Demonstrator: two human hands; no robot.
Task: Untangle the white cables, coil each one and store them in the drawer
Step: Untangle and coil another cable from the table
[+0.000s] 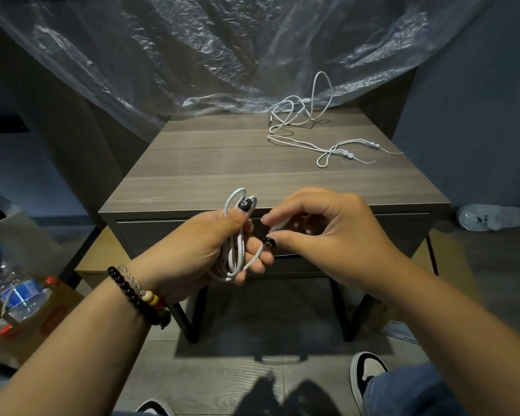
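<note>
Cable [234, 250], white, coiled in several loops: held in front of the tabletop's near edge, above the closed drawer [397, 226]. The loops are gripped in the left hand [204, 244], fingers curled round the bundle, thumb pressed across the upper loops. One loose end of the coil is pinched between thumb and forefinger of the right hand [327, 229]; the remaining fingers are curled inward.

Second cable [297, 115], white, uncoiled: laid in loose loops at the tabletop's far right corner, one loop raised against the plastic sheet [192, 55].

Cord [336, 151], white, thin, fitted with small round beads: laid along the right side of the tabletop, just nearer than the second cable, its loops touching or overlapping that cable's end; which cannot be told.

Table [222, 163], grey wood grain, dark metal legs: one drawer in the front, shut.

Plastic sheet, clear, crumpled: draped behind and onto the far edge of the tabletop.

Bracelets [141, 295], beaded, dark and multicoloured: worn on the left wrist.

Bottle [15, 292], clear, blue cap and label: set in a cardboard box [51, 322] on the floor, left of the table.

Shoes [367, 373], black and white: seen at the lower edge.
</note>
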